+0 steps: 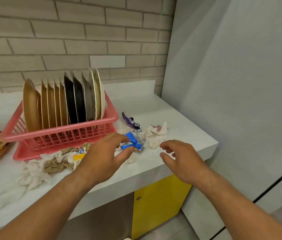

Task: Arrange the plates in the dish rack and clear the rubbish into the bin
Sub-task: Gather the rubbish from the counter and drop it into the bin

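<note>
White counter [180, 116], brick wall [67, 40], yellow cabinet [157, 201]; left hand [102, 158] pinches blue wrapper [133, 142].

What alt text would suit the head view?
The left hand pinches a crumpled blue wrapper on a white counter, the right hand open beside it. A pink dish rack behind holds upright plates, with crumpled tissues around.
</note>
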{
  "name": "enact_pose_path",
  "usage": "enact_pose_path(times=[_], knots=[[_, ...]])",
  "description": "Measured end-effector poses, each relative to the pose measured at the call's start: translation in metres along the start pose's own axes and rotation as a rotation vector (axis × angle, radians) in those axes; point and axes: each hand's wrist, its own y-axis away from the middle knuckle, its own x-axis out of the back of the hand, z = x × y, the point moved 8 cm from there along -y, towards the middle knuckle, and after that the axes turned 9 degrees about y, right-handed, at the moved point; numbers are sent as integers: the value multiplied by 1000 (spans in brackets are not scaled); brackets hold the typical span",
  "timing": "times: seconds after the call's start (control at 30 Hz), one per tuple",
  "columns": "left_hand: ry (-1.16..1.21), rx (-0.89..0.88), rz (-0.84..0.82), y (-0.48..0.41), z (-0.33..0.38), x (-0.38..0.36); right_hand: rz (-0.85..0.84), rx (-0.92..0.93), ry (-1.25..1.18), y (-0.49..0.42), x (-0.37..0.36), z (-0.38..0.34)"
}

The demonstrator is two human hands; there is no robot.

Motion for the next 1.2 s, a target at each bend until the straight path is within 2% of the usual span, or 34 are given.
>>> enact_pose_path(times=[0.13,0.37,0.57,0.8,1.0,1.2], knots=[[-4,-19,-42,-24,-5,-5,-11,-64,30,-22,-3,14],[-29,-24,-49,-72,-17,-20,-95,-310,168,-72,-16,85],[-31,55,-44,-120,-34,-50,-145,-179,178,-130,-40,123],[-68,131,-40,-156,-52,-79,-325,-206,20,-166,-88,147],[-86,166,-44,-169,-57,-94,-359,-144,167,-182,-99,151],[-107,181,-28,-183,-55,-96,-365,-129,57,-193,-91,154]])
